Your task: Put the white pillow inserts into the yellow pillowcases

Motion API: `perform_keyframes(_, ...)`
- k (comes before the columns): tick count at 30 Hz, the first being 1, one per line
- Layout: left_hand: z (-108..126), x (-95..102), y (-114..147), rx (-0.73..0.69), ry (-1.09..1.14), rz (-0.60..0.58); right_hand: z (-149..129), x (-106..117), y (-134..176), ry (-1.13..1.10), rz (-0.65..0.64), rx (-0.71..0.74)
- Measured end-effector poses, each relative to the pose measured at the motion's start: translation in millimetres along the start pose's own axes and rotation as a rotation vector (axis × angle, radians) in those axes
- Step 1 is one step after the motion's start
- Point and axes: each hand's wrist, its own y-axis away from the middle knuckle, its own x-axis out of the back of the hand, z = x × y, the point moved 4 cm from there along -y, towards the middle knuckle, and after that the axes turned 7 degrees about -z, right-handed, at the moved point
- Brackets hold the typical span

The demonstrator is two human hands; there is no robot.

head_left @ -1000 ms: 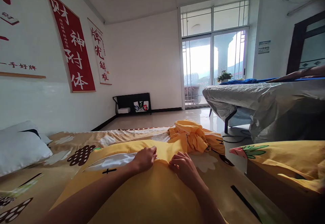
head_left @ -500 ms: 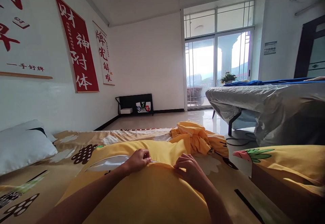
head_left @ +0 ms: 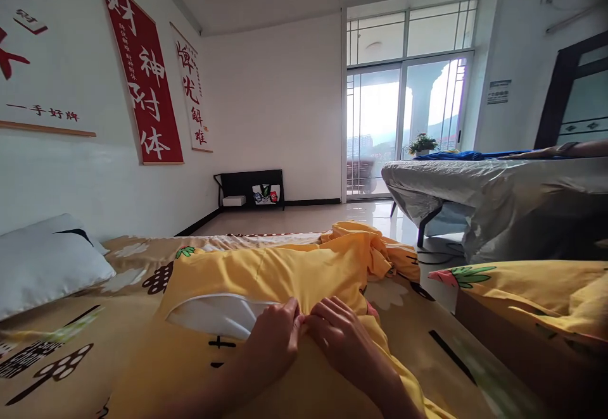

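Observation:
A yellow pillowcase [head_left: 266, 273] lies on the patterned bed sheet [head_left: 85, 330] in front of me, with a white pillow insert [head_left: 209, 314] showing through its open slit. My left hand [head_left: 273, 340] pinches the yellow fabric at the right end of the slit. Beside it, fingertips touching, my right hand [head_left: 339, 340] grips the same fabric edge. A bunched yellow cloth [head_left: 380, 251] sits beyond the pillowcase.
A white pillow [head_left: 45, 264] rests at the left by the wall. A second bed [head_left: 494, 191] covered in plastic stands at the right, with another person's arm [head_left: 560, 150] on it. A yellow printed cushion [head_left: 522, 292] lies near right. Glass doors are at the back.
Both hands have drawn nearer to me and closer together, now meeting at the slit's end. The pillowcase has shifted and more of the white insert shows.

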Motion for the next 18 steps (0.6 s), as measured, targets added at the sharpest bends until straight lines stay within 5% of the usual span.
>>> perform_keyframes(10, -6, -6.1, 8, 0.022, -0.091, -0.047, -6, 2, 8, 0.075, -0.014, 0.041)
perform_keyframes(14, 4, 3.9, -1, -0.052, -0.181, -0.02, -6, 7, 10, 0.09, -0.014, 0.081)
perform_keyframes(18, 16, 17.7, -7, -0.142, -0.24, -0.119, -7, 11, 11, 0.123, -0.028, 0.08)
